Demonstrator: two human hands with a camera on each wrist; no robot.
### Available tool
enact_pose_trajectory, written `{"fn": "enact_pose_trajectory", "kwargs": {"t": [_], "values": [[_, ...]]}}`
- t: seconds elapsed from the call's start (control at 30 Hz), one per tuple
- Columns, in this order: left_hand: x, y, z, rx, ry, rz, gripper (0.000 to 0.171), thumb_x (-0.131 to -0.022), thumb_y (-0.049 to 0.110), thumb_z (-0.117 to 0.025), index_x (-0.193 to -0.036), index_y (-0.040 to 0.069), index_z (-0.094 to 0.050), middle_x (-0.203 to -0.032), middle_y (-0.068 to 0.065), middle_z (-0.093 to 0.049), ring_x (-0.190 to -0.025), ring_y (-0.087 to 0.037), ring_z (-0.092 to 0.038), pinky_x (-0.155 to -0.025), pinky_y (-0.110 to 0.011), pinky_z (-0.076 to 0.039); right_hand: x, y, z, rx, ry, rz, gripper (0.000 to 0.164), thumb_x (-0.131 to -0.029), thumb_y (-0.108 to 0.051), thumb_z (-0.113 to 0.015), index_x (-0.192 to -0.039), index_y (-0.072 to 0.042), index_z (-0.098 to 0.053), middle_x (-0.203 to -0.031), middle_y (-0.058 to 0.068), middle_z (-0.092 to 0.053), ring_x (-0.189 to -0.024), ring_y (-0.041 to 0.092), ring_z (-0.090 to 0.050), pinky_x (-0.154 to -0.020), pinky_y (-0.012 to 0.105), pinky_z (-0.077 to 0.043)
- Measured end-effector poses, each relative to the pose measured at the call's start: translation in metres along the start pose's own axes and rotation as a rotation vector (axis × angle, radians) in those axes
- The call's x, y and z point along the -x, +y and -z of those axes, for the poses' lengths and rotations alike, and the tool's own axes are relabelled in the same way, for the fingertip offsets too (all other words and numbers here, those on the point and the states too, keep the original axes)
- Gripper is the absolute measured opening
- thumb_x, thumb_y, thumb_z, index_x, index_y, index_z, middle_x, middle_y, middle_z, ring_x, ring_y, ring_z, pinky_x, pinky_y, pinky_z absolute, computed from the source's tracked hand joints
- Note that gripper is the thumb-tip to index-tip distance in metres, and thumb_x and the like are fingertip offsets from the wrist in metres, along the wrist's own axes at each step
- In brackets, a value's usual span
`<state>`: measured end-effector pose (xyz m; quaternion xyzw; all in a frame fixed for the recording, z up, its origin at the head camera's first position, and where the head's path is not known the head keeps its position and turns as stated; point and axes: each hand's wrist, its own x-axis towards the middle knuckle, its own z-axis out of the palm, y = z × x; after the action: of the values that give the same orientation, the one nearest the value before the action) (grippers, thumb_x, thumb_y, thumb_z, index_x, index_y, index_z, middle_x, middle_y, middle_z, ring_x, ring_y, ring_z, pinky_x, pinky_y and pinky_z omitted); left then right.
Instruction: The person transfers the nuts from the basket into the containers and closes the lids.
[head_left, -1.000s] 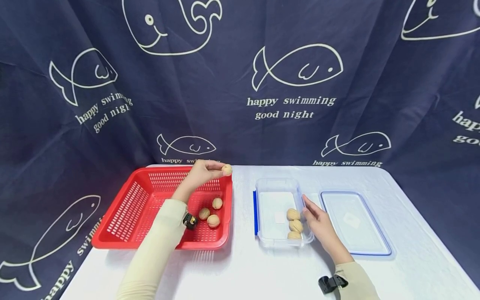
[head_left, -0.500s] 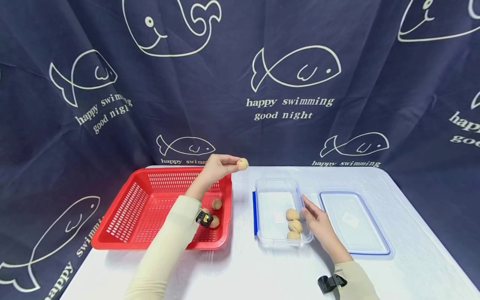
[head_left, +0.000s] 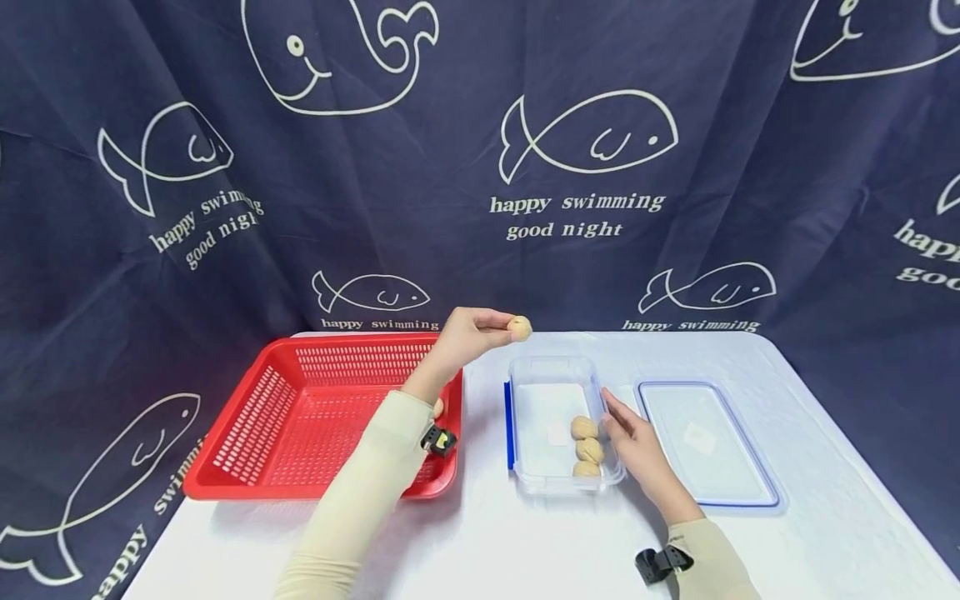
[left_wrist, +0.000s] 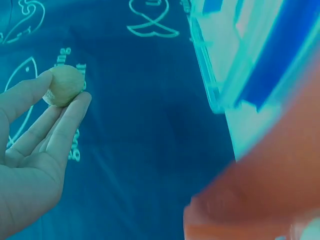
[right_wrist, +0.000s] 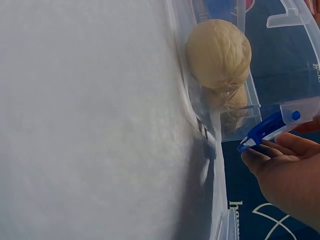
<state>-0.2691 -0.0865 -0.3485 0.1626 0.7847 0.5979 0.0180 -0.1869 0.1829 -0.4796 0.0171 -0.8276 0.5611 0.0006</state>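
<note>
In the head view, I have the left hand (head_left: 463,340) pinching a walnut (head_left: 520,328), which shows past the far left corner of the clear container (head_left: 540,404). In the left wrist view, I see the walnut between thumb (left_wrist: 27,95) and fingertips (left_wrist: 81,103), clear of the palm (left_wrist: 30,192). In the right wrist view, my right hand (right_wrist: 290,177) has its fingers loosely extended at the container's blue clip (right_wrist: 267,128).

"Where could the left hand (head_left: 472,335) pass with its round tan walnut (head_left: 521,328)?"
"Rightward over the far rim of the clear rectangular plastic box (head_left: 546,408), or down through its open left half."
"Obstacles?"
"Three tan walnuts (head_left: 589,451) at near right, the right hand (head_left: 639,446) against the right wall. Leftward, the red perforated plastic basket (head_left: 315,433)."
</note>
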Motion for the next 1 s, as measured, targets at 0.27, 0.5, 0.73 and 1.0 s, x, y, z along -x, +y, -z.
{"fn": "enact_pose_trajectory", "kwargs": {"t": [0.27,0.5,0.73,1.0], "values": [[-0.001,0.011,-0.026,0.033,-0.016,0.008,0.029,-0.080,0.003,-0.076,-0.108,-0.003,-0.071,-0.100,-0.016,-0.072,-0.090,-0.020,-0.071,-0.082,-0.027,-0.055,-0.001,0.001,0.000,0.000,-0.003,0.001,0.049,-0.103,-0.016,-0.044,-0.149,-0.008,-0.032,-0.151,0.021,-0.031,-0.136,0.035,-0.035,-0.105,0.028,-0.035],[-0.008,0.013,-0.043,0.036,0.019,0.040,0.027,-0.080,0.005,-0.077,-0.106,-0.001,-0.072,-0.099,-0.013,-0.073,-0.089,-0.018,-0.070,-0.081,-0.025,-0.055,0.000,0.001,0.001,-0.001,-0.002,-0.008,0.049,-0.103,-0.014,-0.043,-0.150,-0.008,-0.032,-0.151,0.022,-0.030,-0.137,0.036,-0.034,-0.108,0.039,-0.032],[-0.021,0.004,-0.060,0.008,0.054,0.086,0.026,-0.079,0.007,-0.079,-0.103,0.000,-0.074,-0.096,-0.012,-0.073,-0.086,-0.017,-0.070,-0.076,-0.023,-0.055,0.000,0.001,0.001,0.004,-0.002,-0.014,0.049,-0.103,-0.015,-0.043,-0.150,-0.009,-0.032,-0.151,0.022,-0.031,-0.137,0.037,-0.034,-0.108,0.040,-0.033],[-0.034,-0.009,-0.080,0.038,0.101,0.154,0.023,-0.077,0.006,-0.080,-0.098,-0.002,-0.074,-0.090,-0.012,-0.074,-0.080,-0.014,-0.069,-0.070,-0.021,-0.054,-0.001,0.000,0.000,0.004,-0.001,-0.001,0.049,-0.103,-0.015,-0.044,-0.150,-0.008,-0.032,-0.150,0.022,-0.032,-0.135,0.036,-0.037,-0.097,0.012,-0.038]]}}
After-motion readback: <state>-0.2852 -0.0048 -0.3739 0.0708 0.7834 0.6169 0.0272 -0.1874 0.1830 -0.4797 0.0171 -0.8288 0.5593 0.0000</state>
